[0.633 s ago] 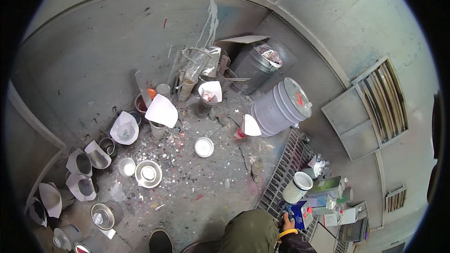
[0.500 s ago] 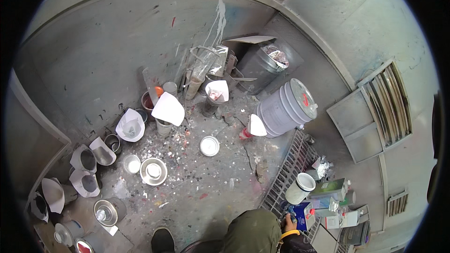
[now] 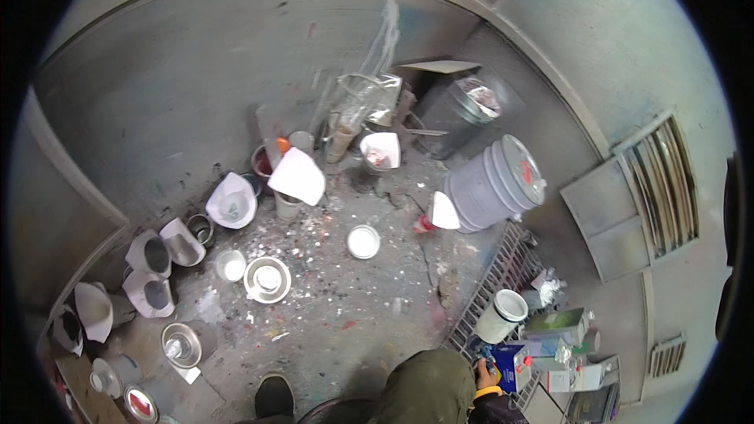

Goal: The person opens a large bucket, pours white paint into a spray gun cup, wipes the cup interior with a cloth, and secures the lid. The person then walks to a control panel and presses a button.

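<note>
My right hand reaches past my bent knee at the lower right, a yellow band at its wrist. Its fingers look curled around a small blue item, too small and partly covered to name. Right beside the hand stands a dark blue can with a red cap. Just beyond them is a white tub on a metal grate. Out of the picture is my left hand.
A ribbed grey drum stands at the right, with a bin of crumpled foil behind. White paper funnels and metal cans line the left wall. A lidded tin and a white round tub sit on the paint-spattered floor.
The view has turned slightly, so the drum, funnels and cans appear shifted to the right. My right hand stays beside the blue can, with little visible change in its grip.
</note>
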`<state>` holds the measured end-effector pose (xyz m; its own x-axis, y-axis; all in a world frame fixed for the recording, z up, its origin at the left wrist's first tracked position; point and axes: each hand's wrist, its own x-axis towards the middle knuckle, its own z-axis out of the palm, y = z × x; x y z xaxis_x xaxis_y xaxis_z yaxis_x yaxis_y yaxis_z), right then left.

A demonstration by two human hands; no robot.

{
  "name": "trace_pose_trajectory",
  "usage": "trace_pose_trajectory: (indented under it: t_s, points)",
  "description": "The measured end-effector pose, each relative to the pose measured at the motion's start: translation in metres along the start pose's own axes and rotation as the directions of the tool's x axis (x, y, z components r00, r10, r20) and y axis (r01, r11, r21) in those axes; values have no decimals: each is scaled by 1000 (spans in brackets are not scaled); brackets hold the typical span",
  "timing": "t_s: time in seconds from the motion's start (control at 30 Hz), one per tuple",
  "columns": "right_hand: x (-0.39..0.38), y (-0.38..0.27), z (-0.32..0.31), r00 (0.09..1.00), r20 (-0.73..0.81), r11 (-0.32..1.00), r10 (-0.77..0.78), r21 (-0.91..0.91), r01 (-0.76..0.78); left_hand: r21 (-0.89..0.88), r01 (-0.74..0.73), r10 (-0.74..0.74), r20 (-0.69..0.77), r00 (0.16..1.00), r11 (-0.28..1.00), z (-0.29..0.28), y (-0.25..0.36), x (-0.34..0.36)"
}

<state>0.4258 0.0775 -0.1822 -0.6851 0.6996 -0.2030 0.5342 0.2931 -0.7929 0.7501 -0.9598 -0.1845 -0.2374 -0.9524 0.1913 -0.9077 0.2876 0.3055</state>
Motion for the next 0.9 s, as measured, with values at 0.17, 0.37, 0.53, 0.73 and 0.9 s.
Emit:
trace_pose_trajectory:
  t_s: [0.17,0.37,0.53,0.73,0.9]
  points:
    - [26,37,-10,977,-74,969,-201,-160,187,20,-271,253,-434,865,962,-93,-77,51]
    - [-52,-56,82,985,27,964,-168,-206,170,330,-30,144,-326,934,943,-109,-87,71]
    - [-83,-115,168,957,226,948,-184,-218,233,-143,-171,205,281,937,975,-57,-17,11]
    - [-94,-142,230,914,354,936,-197,-211,283,-229,75,-36,171,985,970,-96,-7,39]
    - [-102,-158,256,892,400,927,-212,-205,313,-80,14,44,675,736,997,-72,-23,28]
